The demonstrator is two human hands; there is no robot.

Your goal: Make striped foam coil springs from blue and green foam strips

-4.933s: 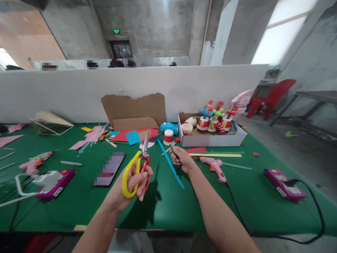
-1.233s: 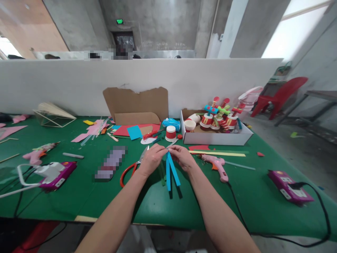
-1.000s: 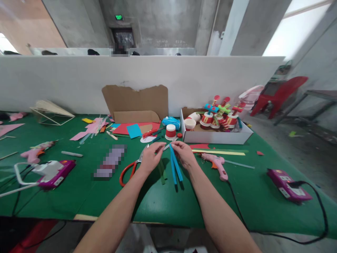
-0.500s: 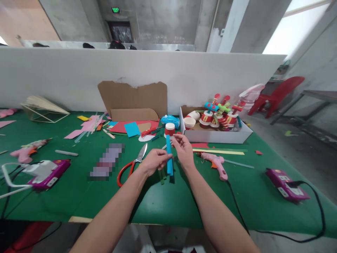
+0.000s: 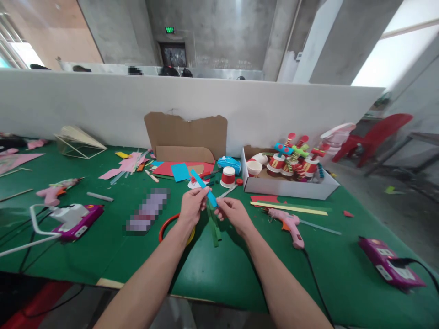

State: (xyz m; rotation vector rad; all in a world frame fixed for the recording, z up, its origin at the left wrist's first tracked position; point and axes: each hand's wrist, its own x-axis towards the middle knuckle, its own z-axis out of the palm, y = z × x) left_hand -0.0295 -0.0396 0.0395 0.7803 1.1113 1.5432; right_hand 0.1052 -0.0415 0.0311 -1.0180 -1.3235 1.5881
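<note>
A blue paper strip slants between my hands above the green table. My left hand pinches it around its middle, and my right hand grips its lower end. Below the strip, dark green paper strips lie on the table. The scissors are mostly covered by my left hand and forearm, with the red-orange handle showing. Beyond my hands stand a red-and-white paper cup and a blue square of paper.
A white box with cup figures stands at the back right. Pink glue guns lie right and left, near purple power strips. Cardboard leans against the white partition.
The blue strip has turned from nearly upright to a slant, its top now leaning left. My right hand has moved down to its lower end. The camera view has shifted.
</note>
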